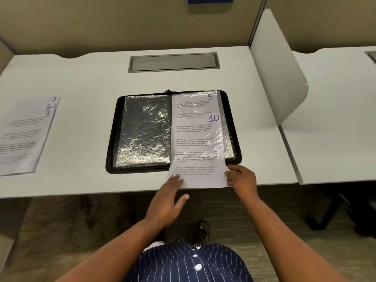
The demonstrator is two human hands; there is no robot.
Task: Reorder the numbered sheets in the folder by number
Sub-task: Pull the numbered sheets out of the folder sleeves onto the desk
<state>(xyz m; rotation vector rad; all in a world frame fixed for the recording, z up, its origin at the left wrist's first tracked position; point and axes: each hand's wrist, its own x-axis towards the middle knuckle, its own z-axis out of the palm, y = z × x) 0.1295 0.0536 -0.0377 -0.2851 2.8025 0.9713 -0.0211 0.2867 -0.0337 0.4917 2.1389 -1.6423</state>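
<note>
A black folder point(114, 139) lies open on the white desk point(85, 78), its left side showing shiny plastic sleeves point(144, 131). On its right side a sheet marked 5 point(193, 103) sits inside a sleeve. A sheet marked 10 point(198, 174) lies partly in that sleeve, its lower end sticking out over the desk's front edge. My right hand point(243, 179) pinches that sheet's lower right corner. With straight fingers, my left hand point(168, 198) touches its lower left corner. A stack of loose sheets point(22, 137) showing 7, 2 and 3 rests at the desk's left.
A grey cable hatch point(173, 62) is set into the desk behind the folder. A white divider panel point(278, 78) stands at the right edge, with another desk point(335, 119) beyond it. Beige partition walls close the back.
</note>
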